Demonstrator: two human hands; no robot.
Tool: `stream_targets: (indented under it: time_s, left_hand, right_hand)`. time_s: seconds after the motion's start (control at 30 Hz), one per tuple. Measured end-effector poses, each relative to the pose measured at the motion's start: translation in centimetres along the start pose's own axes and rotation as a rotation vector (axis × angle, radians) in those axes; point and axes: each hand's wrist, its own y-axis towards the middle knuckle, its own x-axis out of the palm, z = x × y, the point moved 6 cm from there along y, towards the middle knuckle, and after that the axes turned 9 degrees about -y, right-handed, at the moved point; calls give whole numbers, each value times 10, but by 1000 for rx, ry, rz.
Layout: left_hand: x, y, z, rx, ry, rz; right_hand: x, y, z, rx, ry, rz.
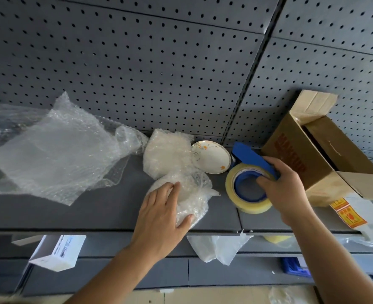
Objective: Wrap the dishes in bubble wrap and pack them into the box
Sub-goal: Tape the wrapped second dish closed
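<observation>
Dishes at mid-task: two appear already wrapped, the near bundle (192, 195) under your left hand (159, 213) and the far bundle (166, 154) just behind it. One flowered plate (212, 157) sits bare beside the far bundle. Your left hand presses the near bundle with straight fingers. Your right hand (284, 185) grips the tape dispenser (247, 194), probably to seal that wrap. The box (312, 154) stands open at right, its inside too dark to read. Spare bubble wrap (56, 150) lies at left.

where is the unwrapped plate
Head view, just right of centre, at the back of the shelf: the plate sits between the wrapped dish and the tape dispenser.
</observation>
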Motion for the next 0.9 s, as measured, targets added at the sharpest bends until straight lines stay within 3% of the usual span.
stream_targets:
  time_s: [0.2, 0.47, 0.73, 0.9]
  left_hand:
    - [-3, -3, 2, 12, 9, 64]
    - [-4, -7, 6, 16, 34, 131]
    - [-1, -7, 5, 5, 36, 114]
    - [1, -9, 4, -12, 53, 122]
  right_hand:
    - [-3, -22, -86, -332, -184, -86]
    - [71, -38, -168, -741, -568, -196]
    - [120, -55, -207, -978, -916, -340]
    - [132, -54, -218, -1002, -1016, -463]
